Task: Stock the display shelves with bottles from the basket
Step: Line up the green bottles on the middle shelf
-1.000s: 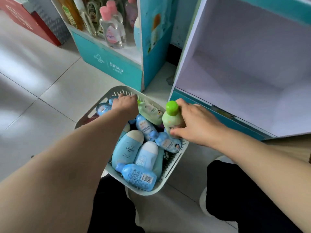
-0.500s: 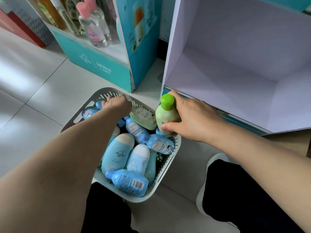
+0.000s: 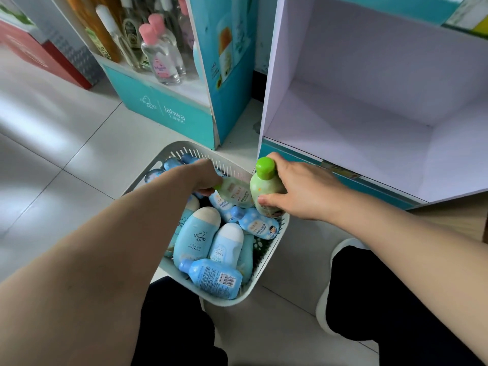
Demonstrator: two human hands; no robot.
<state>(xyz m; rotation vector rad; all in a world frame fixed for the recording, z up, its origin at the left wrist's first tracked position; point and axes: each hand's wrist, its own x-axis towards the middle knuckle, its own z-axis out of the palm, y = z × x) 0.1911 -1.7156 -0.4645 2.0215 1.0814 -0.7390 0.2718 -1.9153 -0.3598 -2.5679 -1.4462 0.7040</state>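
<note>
The green-capped bottle (image 3: 266, 191) is gripped upright by the right hand (image 3: 303, 191), fingers curled round its body, at the far right corner of the basket (image 3: 264, 281). It is just below the empty shelf (image 3: 356, 133), presumably for a short lift. A second bottle (image 3: 235, 191), lying on the blue bottles (image 3: 195, 236), is pinched at its cap end by the left hand (image 3: 203, 178), apparently for stocking both together.
</note>
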